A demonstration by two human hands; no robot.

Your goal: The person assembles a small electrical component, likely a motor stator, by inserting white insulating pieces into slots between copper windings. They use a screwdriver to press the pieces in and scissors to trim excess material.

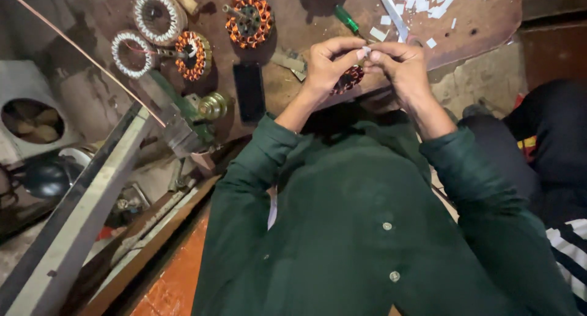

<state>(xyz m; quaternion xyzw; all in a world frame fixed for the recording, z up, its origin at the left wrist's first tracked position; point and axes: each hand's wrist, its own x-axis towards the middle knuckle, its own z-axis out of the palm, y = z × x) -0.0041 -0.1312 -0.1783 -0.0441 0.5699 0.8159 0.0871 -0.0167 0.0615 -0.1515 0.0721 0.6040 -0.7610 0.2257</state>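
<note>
Left hand (327,62) and right hand (400,62) meet at the fingertips, pinching a small white paper slip (365,51) above a copper-wound stator (348,79) at the worktop (293,29) edge. Slip not yet seated in the stator. More cut slips (422,1) lie unused; other wound stators (247,19) sit well apart.

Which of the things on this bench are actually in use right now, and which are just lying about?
In use:
- left hand and right hand, pinching a small white paper slip
- copper-wound stator under the hands

Lying about:
- green-handled screwdriver
- three other copper stators, e.g.
- two white-wound stators, e.g.
- black phone
- white paper scraps
</note>
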